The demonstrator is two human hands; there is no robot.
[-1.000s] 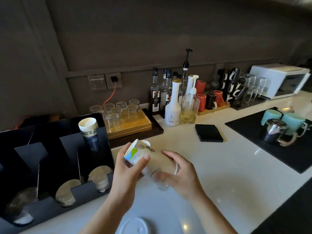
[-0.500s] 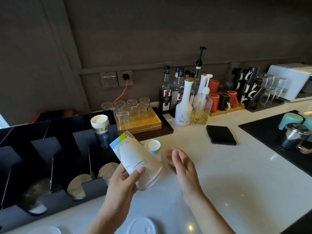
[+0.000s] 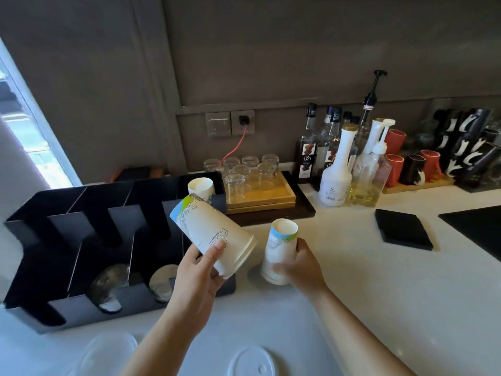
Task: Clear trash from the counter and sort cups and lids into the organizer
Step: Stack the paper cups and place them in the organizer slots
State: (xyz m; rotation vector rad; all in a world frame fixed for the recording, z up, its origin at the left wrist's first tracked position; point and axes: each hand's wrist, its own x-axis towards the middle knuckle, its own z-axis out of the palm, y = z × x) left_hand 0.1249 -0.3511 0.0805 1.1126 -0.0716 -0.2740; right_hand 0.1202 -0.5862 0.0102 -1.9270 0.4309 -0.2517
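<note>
White counter; bottle label reads "183", seemingly; hands grip cups.

Two inverted paper cups beside black organizer

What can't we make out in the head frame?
- Lids on the counter: cut off by the bottom edge.
- Organizer front slots: contents dim and blurred.
- Big cup in left hand: mouth faces away, inside unseen.
- Small cup under right hand: base hidden by fingers.
</note>
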